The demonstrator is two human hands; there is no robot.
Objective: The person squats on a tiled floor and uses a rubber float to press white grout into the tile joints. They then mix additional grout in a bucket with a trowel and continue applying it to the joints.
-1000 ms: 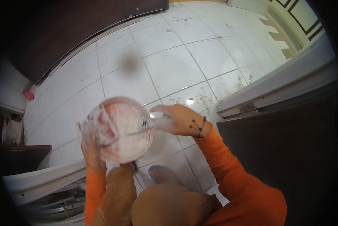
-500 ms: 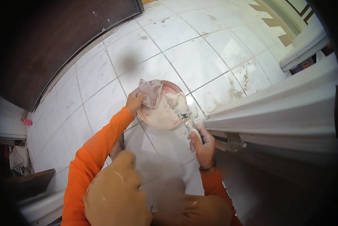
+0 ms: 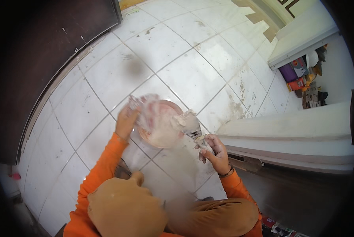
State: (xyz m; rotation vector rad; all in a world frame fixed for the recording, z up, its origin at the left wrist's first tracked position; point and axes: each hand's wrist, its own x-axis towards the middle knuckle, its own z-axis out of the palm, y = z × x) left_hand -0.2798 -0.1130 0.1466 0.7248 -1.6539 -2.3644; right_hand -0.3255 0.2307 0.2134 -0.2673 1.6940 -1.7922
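Note:
My left hand (image 3: pixel 125 123) is closed on a crumpled clear plastic bag (image 3: pixel 145 108), which is smeared by motion over the left side of a round reddish basin (image 3: pixel 173 106). Pale powder or paste (image 3: pixel 164 133) covers the basin's bottom. In my right hand (image 3: pixel 215 153), dusted white, is a putty knife (image 3: pixel 193 133) with a stained handle and blade. A pale lump (image 3: pixel 185 119) rests on the blade at the basin's right rim. The basin stands on the floor in front of my knees.
White floor tiles (image 3: pixel 173 51) carry grey smudges and stains. A dark door (image 3: pixel 54 51) is at the left. On the right, a white ledge (image 3: pixel 287 134) runs close to my right hand, and boxes (image 3: pixel 295 83) sit in a recess beyond it.
The putty knife has come up from the powder with a pale lump on its blade. My left hand has moved the bag, now blurred. The whole view has shifted.

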